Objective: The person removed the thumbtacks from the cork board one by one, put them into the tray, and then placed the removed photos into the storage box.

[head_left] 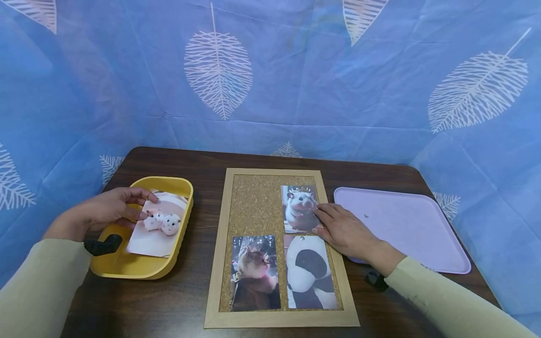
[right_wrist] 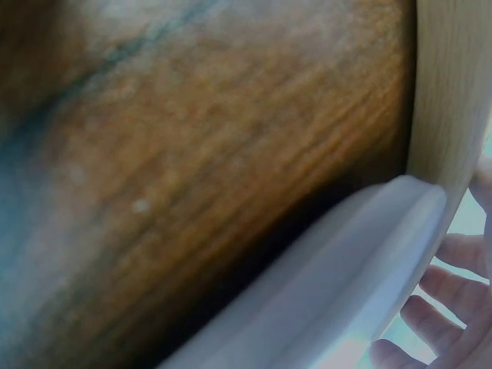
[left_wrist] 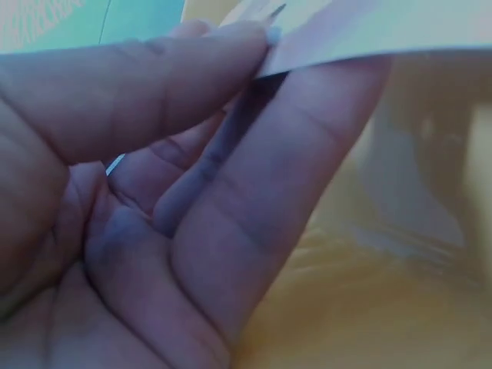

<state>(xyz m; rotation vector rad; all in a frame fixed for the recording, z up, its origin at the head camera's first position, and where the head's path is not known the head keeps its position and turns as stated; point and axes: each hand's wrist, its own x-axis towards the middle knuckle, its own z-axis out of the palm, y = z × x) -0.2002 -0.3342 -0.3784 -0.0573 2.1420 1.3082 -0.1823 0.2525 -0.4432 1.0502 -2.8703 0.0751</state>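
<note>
My left hand reaches over the yellow bin and pinches the left edge of a photo of two white hamsters. In the left wrist view, thumb and fingers hold the photo's white edge, and a small pointed tip shows beside the thumb. My right hand rests at the right edge of a photo of a crowned hamster, fingers extended over the corkboard's wooden frame. That photo lies at the upper right of the corkboard.
Below on the corkboard lie a kitten photo and a plush panda photo, the panda one with a round pin at its top. A lilac tray sits right of the board on the dark wooden table. Blue leaf-patterned cloth hangs behind.
</note>
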